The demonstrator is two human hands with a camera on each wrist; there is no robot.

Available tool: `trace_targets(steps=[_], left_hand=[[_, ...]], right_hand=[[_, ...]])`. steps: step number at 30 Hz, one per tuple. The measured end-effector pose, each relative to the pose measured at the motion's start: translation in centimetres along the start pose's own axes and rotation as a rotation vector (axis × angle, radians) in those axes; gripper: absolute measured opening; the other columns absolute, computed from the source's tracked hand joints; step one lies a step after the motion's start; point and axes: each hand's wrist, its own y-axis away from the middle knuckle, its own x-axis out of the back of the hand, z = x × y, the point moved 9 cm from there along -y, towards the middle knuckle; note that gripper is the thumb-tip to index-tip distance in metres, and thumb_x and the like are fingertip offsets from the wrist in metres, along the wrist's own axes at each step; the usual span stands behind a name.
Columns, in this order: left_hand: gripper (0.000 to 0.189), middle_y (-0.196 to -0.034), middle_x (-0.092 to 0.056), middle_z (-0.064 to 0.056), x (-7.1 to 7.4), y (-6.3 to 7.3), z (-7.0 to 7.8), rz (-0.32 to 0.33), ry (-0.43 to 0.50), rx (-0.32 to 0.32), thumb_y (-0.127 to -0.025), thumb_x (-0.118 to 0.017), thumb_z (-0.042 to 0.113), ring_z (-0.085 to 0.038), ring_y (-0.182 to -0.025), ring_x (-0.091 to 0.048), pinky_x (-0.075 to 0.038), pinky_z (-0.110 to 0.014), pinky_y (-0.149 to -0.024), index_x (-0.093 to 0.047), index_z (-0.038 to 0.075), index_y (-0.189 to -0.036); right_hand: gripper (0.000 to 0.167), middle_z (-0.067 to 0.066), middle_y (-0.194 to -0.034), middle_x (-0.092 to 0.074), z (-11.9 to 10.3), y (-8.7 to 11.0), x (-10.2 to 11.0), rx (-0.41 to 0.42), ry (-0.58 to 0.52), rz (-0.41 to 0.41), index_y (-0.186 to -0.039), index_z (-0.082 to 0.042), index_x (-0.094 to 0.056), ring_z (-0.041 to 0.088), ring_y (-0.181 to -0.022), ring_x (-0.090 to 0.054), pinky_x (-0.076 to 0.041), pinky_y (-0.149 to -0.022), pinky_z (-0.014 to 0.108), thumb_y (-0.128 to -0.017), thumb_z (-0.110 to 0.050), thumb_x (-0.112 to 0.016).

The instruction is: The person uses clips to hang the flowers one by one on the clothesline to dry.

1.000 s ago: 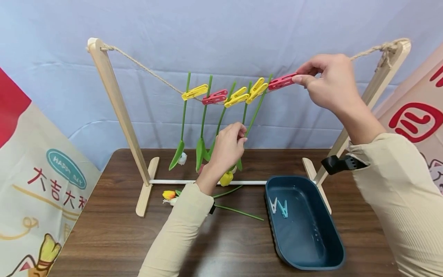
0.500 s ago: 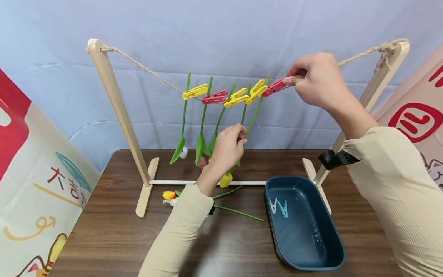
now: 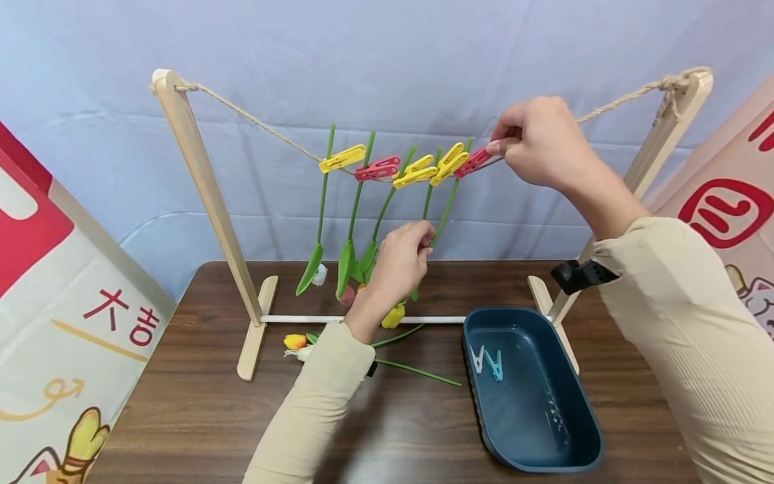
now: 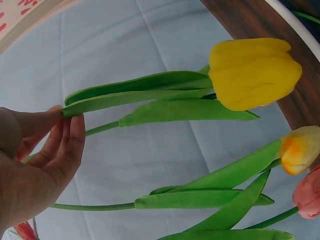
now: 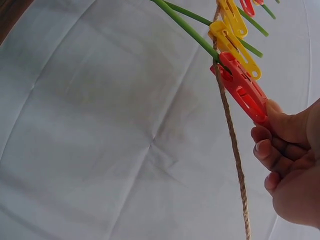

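With thumb and fingers, my left hand (image 3: 396, 259) pinches the stem of a yellow artificial tulip (image 4: 255, 74), which hangs flower-down. My right hand (image 3: 540, 144) pinches the handle end of a red clothespin (image 5: 244, 89). That clothespin's front end sits at the twine rope (image 5: 233, 135) and the tulip's green stem (image 5: 187, 30), in the right wrist view. To its left, several more tulips hang from the rope by yellow clothespins (image 3: 342, 158) and another red clothespin (image 3: 377, 169). My left forearm hides part of the flowers lying on the table.
A wooden stand holds the rope between its left post (image 3: 205, 195) and right post (image 3: 668, 148). A dark blue bin (image 3: 532, 430) contains a white clothespin (image 3: 478, 359) and a teal clothespin (image 3: 494, 366). Loose tulips (image 3: 295, 341) lie on the brown table (image 3: 199, 417).
My right hand has moved left and slightly down with the red clothespin, bringing it onto the rope at the rightmost stem. The left hand has barely moved.
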Motion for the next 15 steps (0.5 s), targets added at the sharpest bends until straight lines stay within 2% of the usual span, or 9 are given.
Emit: trace_targets(steps=[8, 15], left_hand=[[0.007, -0.084, -0.059, -0.005, -0.27, 0.08, 0.06, -0.038, -0.008, -0.018, -0.087, -0.059, 0.002, -0.017, -0.076, -0.057, -0.046, -0.029, -0.069, -0.061, 0.003, -0.093], [0.008, -0.084, -0.06, -0.006, -0.11, 0.15, -0.06, -0.014, 0.029, -0.033, -0.086, -0.06, 0.002, -0.018, -0.077, -0.058, -0.047, -0.028, -0.069, -0.061, 0.003, -0.095]], right_hand=[[0.017, 0.02, -0.078, -0.064, 0.03, 0.07, -0.5, 0.011, 0.018, -0.049, -0.086, 0.007, -0.067, 0.029, -0.074, -0.053, -0.037, -0.063, 0.037, -0.087, -0.008, -0.059], [0.021, 0.018, -0.082, -0.064, 0.58, 0.37, -0.65, -0.023, -0.001, -0.097, -0.095, 0.006, -0.066, 0.023, -0.072, -0.05, -0.036, -0.061, 0.034, -0.09, -0.013, -0.056]])
